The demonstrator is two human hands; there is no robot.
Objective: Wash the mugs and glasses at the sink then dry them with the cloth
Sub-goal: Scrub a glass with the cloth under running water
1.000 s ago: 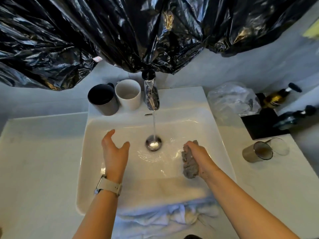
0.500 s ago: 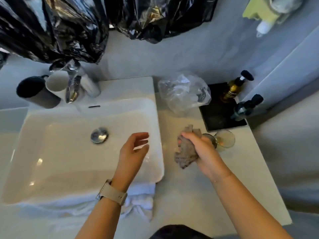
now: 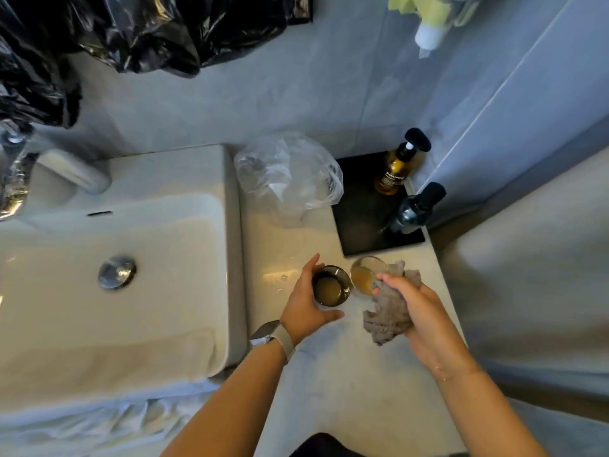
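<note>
Two glasses stand on the counter right of the sink (image 3: 227, 258): a dark tinted glass (image 3: 331, 286) and a clear glass (image 3: 364, 275) with brownish residue. My left hand (image 3: 308, 300) curls round the dark glass, thumb toward me and fingers on its far side. My right hand (image 3: 418, 308) grips a crumpled grey rag (image 3: 387, 313) just right of the clear glass. A white cloth (image 3: 131, 420) hangs over the sink's front edge. The mugs are out of view.
The tap (image 3: 16, 173) sits at the far left under a black plastic bag (image 3: 148, 31). A clear plastic bag (image 3: 286, 174) lies behind the glasses. A black tray (image 3: 359, 219) holds a shampoo bottle (image 3: 395, 169) and a dark pump bottle (image 3: 412, 209).
The view swung right from the sink to the counter. My left hand crossed from over the basin onto the dark glass. My right hand carried the rag to beside the clear glass.
</note>
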